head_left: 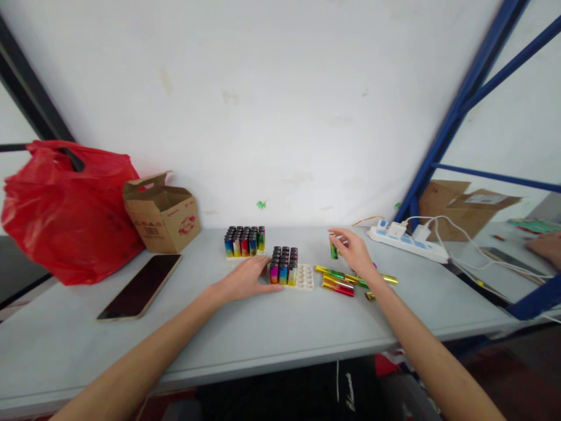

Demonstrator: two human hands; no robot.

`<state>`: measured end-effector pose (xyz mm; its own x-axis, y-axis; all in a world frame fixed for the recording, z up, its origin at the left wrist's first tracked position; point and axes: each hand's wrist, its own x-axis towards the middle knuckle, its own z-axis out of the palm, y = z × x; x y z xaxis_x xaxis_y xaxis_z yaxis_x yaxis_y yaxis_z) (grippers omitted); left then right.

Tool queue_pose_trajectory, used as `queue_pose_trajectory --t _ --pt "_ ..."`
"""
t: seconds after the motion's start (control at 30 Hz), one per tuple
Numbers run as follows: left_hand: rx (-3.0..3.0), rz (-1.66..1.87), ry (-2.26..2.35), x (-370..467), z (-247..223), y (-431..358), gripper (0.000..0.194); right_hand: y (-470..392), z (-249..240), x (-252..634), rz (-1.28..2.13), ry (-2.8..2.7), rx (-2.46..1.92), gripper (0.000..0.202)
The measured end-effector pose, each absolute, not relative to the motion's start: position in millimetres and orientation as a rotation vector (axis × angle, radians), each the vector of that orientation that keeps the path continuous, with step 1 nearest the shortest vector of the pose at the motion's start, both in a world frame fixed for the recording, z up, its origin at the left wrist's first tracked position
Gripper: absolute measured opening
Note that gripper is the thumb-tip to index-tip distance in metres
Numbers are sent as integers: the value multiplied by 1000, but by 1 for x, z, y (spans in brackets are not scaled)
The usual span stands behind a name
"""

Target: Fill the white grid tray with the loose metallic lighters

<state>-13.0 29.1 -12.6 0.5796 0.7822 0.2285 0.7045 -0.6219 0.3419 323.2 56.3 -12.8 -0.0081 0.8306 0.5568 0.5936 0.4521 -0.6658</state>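
My left hand [248, 279] curves round the left end of a white tray [305, 277], with the thumb along its front edge and the fingers behind. Several upright lighters [283, 272] in shiny colours with black tops fill the tray's left part, and bare round slots show on its right. Just above the table to the right, my right hand [354, 252] pinches a green lighter [333, 250] between thumb and fingers. Below that hand lie several loose metallic lighters [337, 286] in gold, red and green; their ends are partly hidden by my wrist.
A second tray of upright lighters [245, 242] stands behind on the left. Farther left are a phone [141, 286], an open cardboard box [164, 216] and a red plastic bag [74, 210]. A power strip [409, 244] with cables lies at right, near a blue frame [456, 120] and another person's hand [547, 248].
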Motion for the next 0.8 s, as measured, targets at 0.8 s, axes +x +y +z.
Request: queue_pose_trajectory --t 0.8 --pt "2584 533 1269 -12 -10 27 59 39 -2 279 1408 -1122 -774 22"
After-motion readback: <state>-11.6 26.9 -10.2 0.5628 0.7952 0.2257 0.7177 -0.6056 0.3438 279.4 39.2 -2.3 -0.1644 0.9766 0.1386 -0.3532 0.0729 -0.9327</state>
